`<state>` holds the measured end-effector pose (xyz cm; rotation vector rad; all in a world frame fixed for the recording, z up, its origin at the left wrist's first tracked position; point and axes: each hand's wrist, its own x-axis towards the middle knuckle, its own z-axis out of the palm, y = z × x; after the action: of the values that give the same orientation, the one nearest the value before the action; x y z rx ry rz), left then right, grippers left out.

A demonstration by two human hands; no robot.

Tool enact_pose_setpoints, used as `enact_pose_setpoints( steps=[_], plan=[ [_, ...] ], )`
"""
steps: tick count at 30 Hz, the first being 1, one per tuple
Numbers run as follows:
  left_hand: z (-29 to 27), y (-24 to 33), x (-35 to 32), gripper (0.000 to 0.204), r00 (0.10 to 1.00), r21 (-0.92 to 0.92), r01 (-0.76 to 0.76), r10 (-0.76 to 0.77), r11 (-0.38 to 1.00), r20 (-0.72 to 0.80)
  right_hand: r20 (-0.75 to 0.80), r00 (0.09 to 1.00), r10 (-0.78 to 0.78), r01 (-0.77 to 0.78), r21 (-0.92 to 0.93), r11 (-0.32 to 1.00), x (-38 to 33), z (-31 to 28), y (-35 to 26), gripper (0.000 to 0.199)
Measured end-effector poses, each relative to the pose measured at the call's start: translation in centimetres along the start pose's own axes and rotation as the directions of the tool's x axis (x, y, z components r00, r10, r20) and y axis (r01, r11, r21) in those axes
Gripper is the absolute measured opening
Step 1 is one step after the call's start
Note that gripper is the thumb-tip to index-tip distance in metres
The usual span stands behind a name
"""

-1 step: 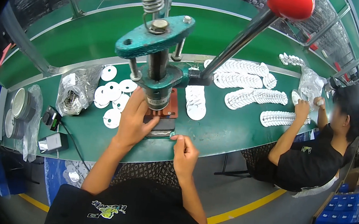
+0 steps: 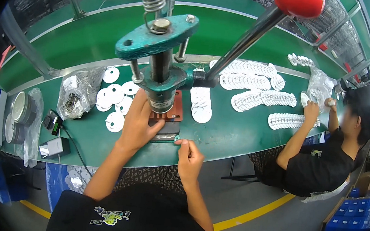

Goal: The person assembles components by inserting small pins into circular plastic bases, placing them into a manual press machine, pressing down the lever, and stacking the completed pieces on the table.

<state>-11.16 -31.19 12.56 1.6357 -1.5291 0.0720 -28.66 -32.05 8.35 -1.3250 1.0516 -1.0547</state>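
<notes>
a green tabletop [image 2: 238,136] carries a teal hand press [image 2: 162,73] and white discs [image 2: 115,102]. the left hand [image 2: 140,121] lies spread on the press base [image 2: 166,134]. the right hand [image 2: 189,157] is curled beside it, pinching something too small to tell.

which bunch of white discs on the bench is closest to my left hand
The loose cluster of white discs just left of the green press, beside your left hand. The overlapped rows lie right of the press, nearer the seated co-worker.
</notes>
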Motion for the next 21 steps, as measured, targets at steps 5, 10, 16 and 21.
enact_pose_setpoints(
  steps=[5,10,16,21],
  plan=[
    [0.3,-0.3,0.6,0.042,0.998,-0.061,0.055,-0.054,0.997,0.015,-0.015,0.988,-0.153,0.148,-0.166,0.975,-0.1,0.4,1.5,0.016],
    [0.1,-1.5,0.5,0.043,0.979,0.116,-0.165,0.177,0.979,-0.101,0.016,0.984,-0.178,0.178,-0.171,0.969,-0.1,0.6,1.1,0.013],
    [-0.8,0.0,-0.8,0.052,0.967,0.081,-0.251,0.253,0.965,-0.024,0.003,0.972,-0.234,0.233,-0.121,0.965,-0.4,0.2,1.4,0.009],
    [-2.9,2.3,-6.0,0.035,0.984,-0.173,-0.170,0.177,0.970,0.026,0.044,0.813,-0.581,0.566,-0.295,0.770,-2.0,-0.3,-1.3,0.054]
  ],
)
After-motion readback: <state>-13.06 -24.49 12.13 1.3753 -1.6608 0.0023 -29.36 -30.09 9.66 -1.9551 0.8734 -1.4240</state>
